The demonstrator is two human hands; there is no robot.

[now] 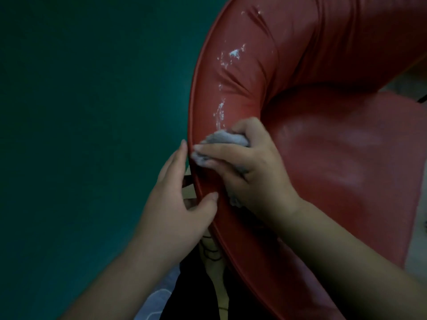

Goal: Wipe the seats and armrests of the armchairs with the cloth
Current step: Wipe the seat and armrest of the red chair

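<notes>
The armchair (312,158) is red, smooth and faintly glossy like vinyl, its padded armrest (242,72) curving round in a fat roll, creased and worn to white flakes along the top. The seat (346,158) beside it shines dully. A crumpled grey cloth (221,142), soft and fuzzy, sits on the armrest near its piped outer edge, bunched in the right hand (249,172), whose fingers curl round it and press it down. The left hand (175,204) lies with straight fingers along the outer edge, thumb touching the rim. Behind is a dark green wall (92,112).
</notes>
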